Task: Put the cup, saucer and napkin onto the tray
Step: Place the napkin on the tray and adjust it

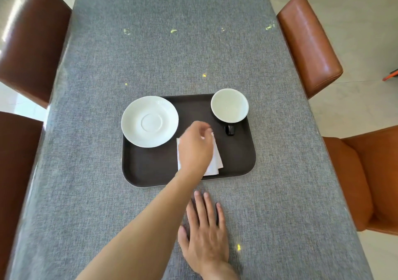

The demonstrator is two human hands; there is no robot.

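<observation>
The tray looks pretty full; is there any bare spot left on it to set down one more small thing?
Yes. The tray is bare in its near left corner, below the saucer, and in its near right corner, right of the napkin and below the cup. The middle is crowded: the left hand hovers over the napkin.

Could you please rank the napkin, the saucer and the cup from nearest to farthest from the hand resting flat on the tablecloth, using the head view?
From the right hand, flat on the tablecloth:
1. Napkin, mid-tray, partly under the left hand.
2. Saucer, overhanging the tray's far-left corner.
3. Cup, far-right corner.
</observation>
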